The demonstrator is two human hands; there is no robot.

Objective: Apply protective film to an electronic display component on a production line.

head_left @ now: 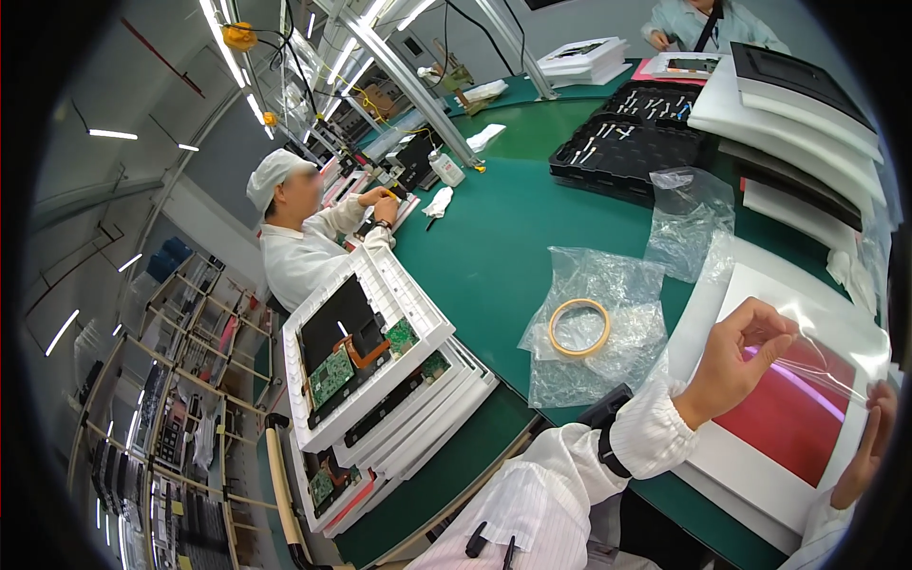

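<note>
Left hand (736, 356): thumb and fingertips pinched together on clear film (825, 359), held up over the panel; a dark band circles the wrist.
Right hand (866, 446): at the far right rim, partly cut off, beside the film; whether it grips anything cannot be told.
Red panel (793, 418): below and between the 2 hands, inside a white border, with a bright streak of reflection across it.
Film so far: raised in creases, neither flat on the panel nor clear of it, so its handling looks unfinished; whether it is coming off or going on cannot be told.
Tape roll (553, 328): lying on bubble wrap (603, 385), left of the panel.
Black tray (594, 182): farther up the bench, holding small parts.
White frames (432, 328): stacked at the left, green circuit boards (332, 378) showing; how many are finished cannot be told.
Surface: green bench top (475, 237), with a white bottle (446, 168) standing near a metal post.
Room: 2 co-workers at the bench, racks (180, 418) at the left, strip lights overhead.
</note>
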